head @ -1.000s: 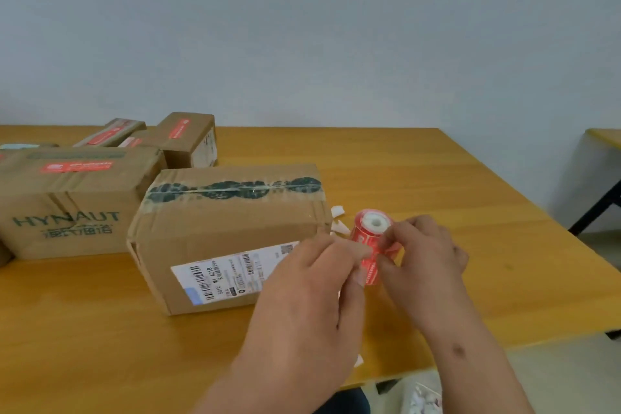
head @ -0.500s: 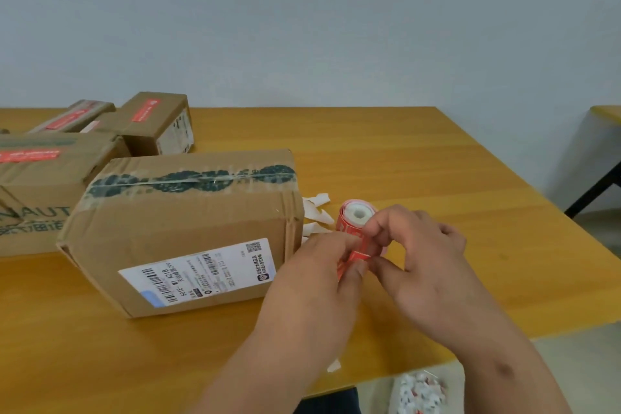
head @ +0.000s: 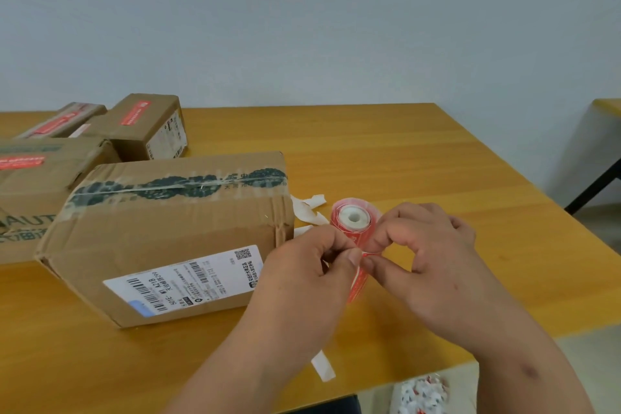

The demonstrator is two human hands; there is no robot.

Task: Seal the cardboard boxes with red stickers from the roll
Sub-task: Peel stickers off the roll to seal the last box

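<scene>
A cardboard box (head: 174, 232) with dark green printed tape along its top and a white shipping label on its near side lies on the wooden table (head: 420, 158). Right of it, the red sticker roll (head: 353, 217) with a white core is held just above the table. My right hand (head: 433, 255) grips the roll's side. My left hand (head: 312, 276) pinches the loose red sticker strip (head: 357, 282) that hangs from the roll, thumb against my right fingertip.
Three more boxes with red stickers on top lie at the left: a small one (head: 148, 124), a flat one (head: 64, 121) behind it, a large one (head: 37, 175). White backing scraps (head: 309, 208) lie beside the roll, another (head: 323, 365) near the table's front edge.
The view has shifted, so the boxes sit further left and lower. My hands have stayed on the roll, and the loose strip now hangs a little longer between my fingers.
</scene>
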